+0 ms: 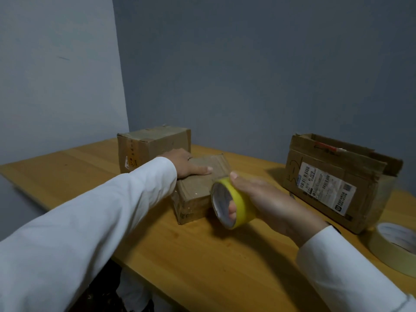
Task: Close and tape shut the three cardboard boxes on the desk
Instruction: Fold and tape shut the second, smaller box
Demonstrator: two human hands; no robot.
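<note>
A plain room corner, likely a home or small office used for packing parcels: bare grey-blue walls (247, 64) fill the upper frame, while a wooden desk (213, 255) across the lower half carries used cardboard shipping boxes, one bearing a barcoded shipping label (326, 188).

My left hand (188, 164) lies flat, fingers straight, arm stretched forward in a white sleeve; my right hand (265, 199) grips, a finger hooked through a ring.

Dim, soft-focus wide-angle view; edges bow, faint shadows, no glare.
</note>
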